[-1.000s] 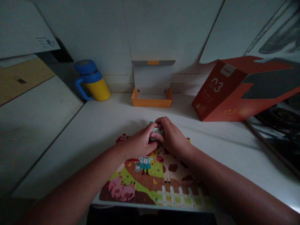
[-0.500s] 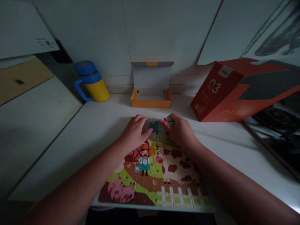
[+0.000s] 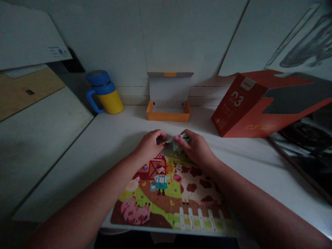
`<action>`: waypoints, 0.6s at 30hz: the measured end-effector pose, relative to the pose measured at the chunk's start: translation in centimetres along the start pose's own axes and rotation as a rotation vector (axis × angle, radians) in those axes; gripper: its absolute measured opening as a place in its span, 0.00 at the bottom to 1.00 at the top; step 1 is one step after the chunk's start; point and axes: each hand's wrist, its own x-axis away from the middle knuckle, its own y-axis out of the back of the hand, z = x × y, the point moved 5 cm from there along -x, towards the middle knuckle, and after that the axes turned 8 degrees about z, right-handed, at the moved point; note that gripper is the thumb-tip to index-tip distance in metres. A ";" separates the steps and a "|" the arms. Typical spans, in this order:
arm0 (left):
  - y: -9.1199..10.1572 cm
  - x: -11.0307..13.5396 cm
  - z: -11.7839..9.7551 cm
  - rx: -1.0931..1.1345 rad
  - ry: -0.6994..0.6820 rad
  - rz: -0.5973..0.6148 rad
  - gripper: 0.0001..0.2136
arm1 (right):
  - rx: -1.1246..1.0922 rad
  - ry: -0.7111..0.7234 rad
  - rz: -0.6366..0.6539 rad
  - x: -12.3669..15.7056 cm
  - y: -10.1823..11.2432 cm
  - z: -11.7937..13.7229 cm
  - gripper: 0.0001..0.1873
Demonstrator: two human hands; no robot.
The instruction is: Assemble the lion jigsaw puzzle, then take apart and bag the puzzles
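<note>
My left hand (image 3: 153, 141) is closed in a pinch on a puzzle piece (image 3: 168, 140), seen nearly edge-on above the far side of a farm jigsaw puzzle (image 3: 166, 200). Across a small gap, my right hand (image 3: 195, 145) grips pale green puzzle pieces (image 3: 177, 146) with a red spot; how many is unclear, as the fingers cover part of them. The jigsaw lies flat below both wrists. It shows a farmer, a spotted cow, a pink pig, a red barn and a white fence. Its upper corners are hidden by my hands and forearms.
An orange box (image 3: 168, 117) stands with its lid up beyond my hands. A yellow and blue jug (image 3: 111, 102) is at the back left. On the right leans a large red box (image 3: 230, 110) with a cut-out, beside a dark stove-like object (image 3: 306, 138). The white tabletop (image 3: 85, 155) surrounds the puzzle.
The piece in my left hand has tipped from showing its dark green face to nearly edge-on. My left hand has drawn back slightly, uncovering more of the barn. The camera view has shifted a little.
</note>
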 end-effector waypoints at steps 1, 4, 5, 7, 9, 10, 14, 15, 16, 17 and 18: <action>0.1 0.0 0.0 0.054 -0.020 0.006 0.10 | -0.069 0.003 0.002 0.1 0.1 0.1 0.25; 0.6 0.2 -1.1 0.058 -0.126 -0.026 0.14 | -0.179 -0.002 -0.007 0.3 0.2 0.1 0.28; 0.8 0.4 -1.7 0.034 -0.166 -0.042 0.15 | -0.180 -0.003 -0.006 0.4 0.1 0.1 0.28; 0.8 0.7 -2.7 0.021 -0.226 -0.056 0.15 | -0.147 0.012 0.000 0.3 0.0 0.1 0.27; 0.4 1.1 -3.3 0.059 -0.249 -0.043 0.14 | -0.120 0.043 0.019 0.3 -0.3 0.4 0.25; 0.1 1.2 -3.5 0.094 -0.242 -0.032 0.13 | -0.122 0.053 0.037 0.3 -0.4 0.6 0.24; -0.8 1.8 -3.5 0.370 -0.190 0.013 0.17 | -0.165 0.039 0.055 0.6 -0.2 1.1 0.23; -0.9 1.9 -3.6 0.435 -0.181 0.031 0.19 | -0.163 0.028 0.026 0.6 0.0 1.1 0.22; -1.0 1.9 -3.7 0.477 -0.167 0.054 0.20 | -0.153 0.017 -0.019 0.7 0.4 0.9 0.22; -1.0 2.0 -3.8 0.497 -0.141 0.083 0.20 | -0.137 0.007 -0.069 0.7 0.7 0.8 0.21; -1.1 2.0 -3.9 0.506 -0.109 0.109 0.20 | -0.117 -0.002 -0.121 0.7 1.1 0.5 0.21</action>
